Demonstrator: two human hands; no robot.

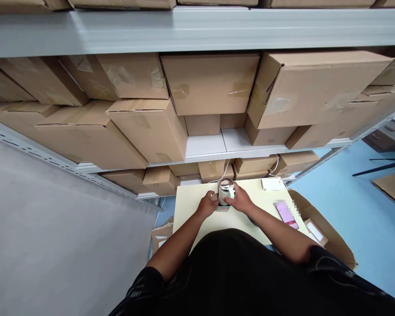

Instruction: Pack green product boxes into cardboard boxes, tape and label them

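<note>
A pale mug (pixel 221 195) with a shiny silvery top and a light handle stands upright over a small greenish box (pixel 223 209) on the cream table (pixel 191 199). My right hand (pixel 242 199) is closed on the mug from its handle side, the thumb lying across its front. On the other side, my left hand (pixel 207 205) pinches a brown cardboard flap beside the mug, which looks like part of the small box. How far the mug sits inside the box cannot be made out.
A phone (pixel 286 214) and a white item (pixel 271 184) with a cable lie on the table's right side. Shelving (pixel 204 159) packed with cardboard boxes (pixel 213 83) rises ahead. A large open carton (pixel 335 245) stands right of the table, and a grey wall (pixel 59 228) is at left.
</note>
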